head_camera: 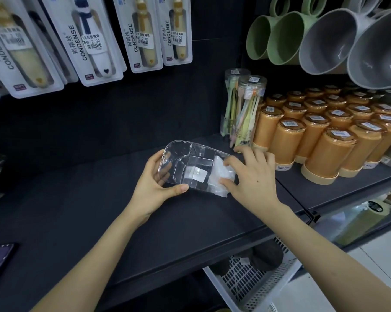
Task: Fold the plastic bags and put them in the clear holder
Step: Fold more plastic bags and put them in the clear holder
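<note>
Left hand (155, 184) grips 1 clear holder (185, 164); right hand (254, 176) pinches 1 folded bag (219, 173).

It was a shop: price-stickered toothbrush packs (100, 41) hung above the fingers (240, 150), and rows of barcode-labelled orange tumblers (325, 152) crowded the dark shelf (77, 199) just right of them, under stacked mugs (325, 41).

Dim cool light, glints on the clear holder (181, 161) (floor (370, 275) brighter at lower right), edges bowed, blurred.
</note>
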Available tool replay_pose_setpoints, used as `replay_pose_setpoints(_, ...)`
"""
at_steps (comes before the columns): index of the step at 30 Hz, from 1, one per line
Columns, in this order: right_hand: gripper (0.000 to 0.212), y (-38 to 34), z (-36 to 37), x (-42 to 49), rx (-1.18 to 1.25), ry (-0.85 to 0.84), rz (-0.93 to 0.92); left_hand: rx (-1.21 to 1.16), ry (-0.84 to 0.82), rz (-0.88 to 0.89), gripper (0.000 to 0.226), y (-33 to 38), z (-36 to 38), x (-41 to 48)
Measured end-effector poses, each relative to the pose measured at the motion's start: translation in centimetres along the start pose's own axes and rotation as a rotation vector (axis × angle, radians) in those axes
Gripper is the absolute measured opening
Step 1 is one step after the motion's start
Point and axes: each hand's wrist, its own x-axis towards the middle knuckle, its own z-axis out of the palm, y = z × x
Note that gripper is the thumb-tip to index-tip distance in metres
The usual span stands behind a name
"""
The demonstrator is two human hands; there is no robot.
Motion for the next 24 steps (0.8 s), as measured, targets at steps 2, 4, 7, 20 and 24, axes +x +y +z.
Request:
replay_pose_setpoints(2,0.031,0.2,-0.1,0.1,-0.034,-0.053,-0.019,0.007,0.000,0.002,0.088,0.0,0.0,0.0)
replay_pose_setpoints(4,0.025,0.4,0.0,0.2,-0.065,-0.096,-0.034,0.013,0.002,0.005,0.087,-0.1,0.0,0.0)
replay_pose_setpoints(7,0.030,0.6,0.1,0.2,-0.088,-0.155,-0.045,-0.002,-0.001,0.004,0.088,-0.1,0.0,0.0)
replay_pose_setpoints(20,0.048,-0.7,-0.5,-0.5,0.033,-0.011,0.084,0.015,-0.026,0.011,0.092,-0.1,-0.2,0.0)
replay_pose_setpoints(24,0.044,-0.1,0.4,0.3,-0.004,-0.164,0.060,-0.001,-0.031,0.006,0.087,0.1,-0.1,0.0)
